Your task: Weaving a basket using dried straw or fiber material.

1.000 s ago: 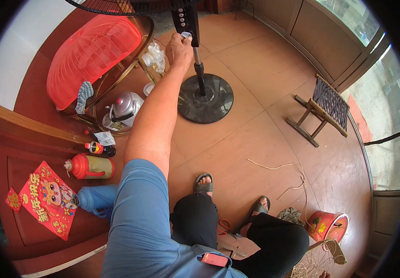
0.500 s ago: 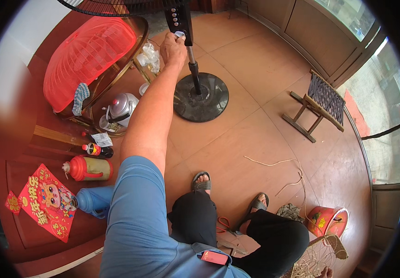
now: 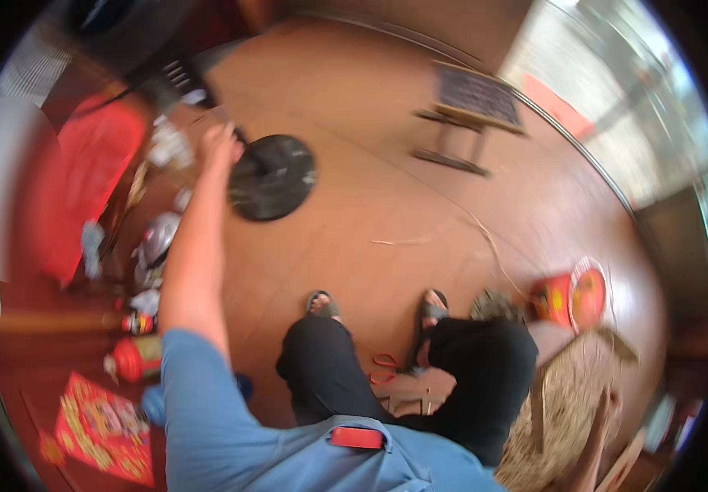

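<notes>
My left hand (image 3: 221,146) is at the end of my outstretched arm, in front of the standing fan's pole and just below its dark control panel (image 3: 186,82). Motion smears its fingers, so whether it touches the pole is unclear. The fan's round black base (image 3: 273,179) rests on the tiled floor. At the lower right, my right hand (image 3: 610,407) is beside a tan, straw-like woven piece (image 3: 563,410). Its fingers are blurred too, and I cannot make out anything in them.
A low stool (image 3: 477,97) with a dark woven seat stands beyond my feet. Near my right knee is a red bucket (image 3: 552,299), with a pale strand (image 3: 485,230) trailing across the floor. Red-handled scissors (image 3: 383,369) lie between my legs. Thermos flasks (image 3: 128,359) and a red mesh cover (image 3: 95,180) are left.
My left hand has come off the fan's knob and dropped lower beside the pole. The view has swung right, and more of my right hand and the woven piece shows.
</notes>
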Demonstrator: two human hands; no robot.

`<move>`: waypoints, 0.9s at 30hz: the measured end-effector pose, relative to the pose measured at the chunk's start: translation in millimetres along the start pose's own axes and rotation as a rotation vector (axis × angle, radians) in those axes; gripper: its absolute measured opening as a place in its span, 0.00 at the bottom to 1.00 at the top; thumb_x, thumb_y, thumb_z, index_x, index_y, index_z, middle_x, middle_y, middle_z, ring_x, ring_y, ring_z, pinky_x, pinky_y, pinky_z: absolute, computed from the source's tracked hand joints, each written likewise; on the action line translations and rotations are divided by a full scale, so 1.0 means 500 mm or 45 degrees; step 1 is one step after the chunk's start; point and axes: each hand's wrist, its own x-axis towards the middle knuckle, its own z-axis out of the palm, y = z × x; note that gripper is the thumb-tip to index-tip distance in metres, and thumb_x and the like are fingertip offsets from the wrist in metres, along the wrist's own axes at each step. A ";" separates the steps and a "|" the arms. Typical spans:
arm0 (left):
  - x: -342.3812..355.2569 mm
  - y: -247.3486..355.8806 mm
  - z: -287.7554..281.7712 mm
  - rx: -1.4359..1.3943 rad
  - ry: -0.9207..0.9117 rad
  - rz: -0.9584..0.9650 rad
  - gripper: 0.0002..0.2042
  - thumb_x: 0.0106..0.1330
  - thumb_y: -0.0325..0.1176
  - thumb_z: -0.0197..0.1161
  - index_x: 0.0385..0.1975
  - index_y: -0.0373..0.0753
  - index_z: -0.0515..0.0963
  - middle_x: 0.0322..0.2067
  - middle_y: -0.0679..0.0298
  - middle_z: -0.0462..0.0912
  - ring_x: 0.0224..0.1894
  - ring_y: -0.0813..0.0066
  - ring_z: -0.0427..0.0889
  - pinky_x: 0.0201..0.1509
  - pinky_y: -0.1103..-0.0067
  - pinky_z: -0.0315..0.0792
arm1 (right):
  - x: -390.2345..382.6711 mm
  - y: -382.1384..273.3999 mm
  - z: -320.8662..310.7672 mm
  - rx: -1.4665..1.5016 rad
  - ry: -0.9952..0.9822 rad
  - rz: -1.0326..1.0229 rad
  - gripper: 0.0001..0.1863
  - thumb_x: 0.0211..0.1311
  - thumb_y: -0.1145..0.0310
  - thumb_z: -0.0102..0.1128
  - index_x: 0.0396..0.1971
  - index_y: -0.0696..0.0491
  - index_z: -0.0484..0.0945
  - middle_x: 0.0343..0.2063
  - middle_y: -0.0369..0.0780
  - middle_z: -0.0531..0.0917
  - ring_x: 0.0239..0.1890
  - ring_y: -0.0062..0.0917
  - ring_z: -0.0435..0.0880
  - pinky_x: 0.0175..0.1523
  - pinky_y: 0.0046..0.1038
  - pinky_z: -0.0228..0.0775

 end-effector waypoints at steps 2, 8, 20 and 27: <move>-0.119 -0.038 0.078 0.297 -0.405 -0.210 0.08 0.77 0.39 0.64 0.38 0.42 0.82 0.24 0.65 0.82 0.20 0.77 0.80 0.21 0.77 0.75 | -0.040 -0.022 -0.059 -0.076 0.084 0.038 0.23 0.72 0.50 0.67 0.35 0.59 0.85 0.26 0.37 0.80 0.32 0.23 0.75 0.40 0.35 0.70; -0.532 0.158 0.288 0.332 -1.017 -0.112 0.08 0.79 0.35 0.63 0.48 0.37 0.83 0.36 0.69 0.84 0.34 0.83 0.82 0.38 0.82 0.79 | -0.086 -0.106 -0.121 0.079 0.311 -0.065 0.16 0.75 0.55 0.68 0.33 0.53 0.82 0.25 0.30 0.77 0.26 0.14 0.71 0.32 0.23 0.64; -0.885 0.392 0.389 0.309 -1.274 0.340 0.11 0.80 0.37 0.65 0.48 0.35 0.84 0.37 0.69 0.86 0.39 0.82 0.83 0.48 0.81 0.78 | -0.144 -0.337 -0.238 0.538 0.551 -0.155 0.16 0.73 0.55 0.74 0.43 0.54 0.89 0.31 0.29 0.85 0.27 0.09 0.72 0.32 0.17 0.64; -0.938 0.282 0.440 0.588 -0.936 0.494 0.07 0.75 0.33 0.65 0.44 0.38 0.85 0.36 0.57 0.87 0.39 0.62 0.87 0.45 0.70 0.78 | -0.060 -0.471 -0.222 0.549 0.469 -0.314 0.15 0.73 0.56 0.74 0.46 0.52 0.90 0.33 0.27 0.86 0.30 0.08 0.73 0.34 0.16 0.64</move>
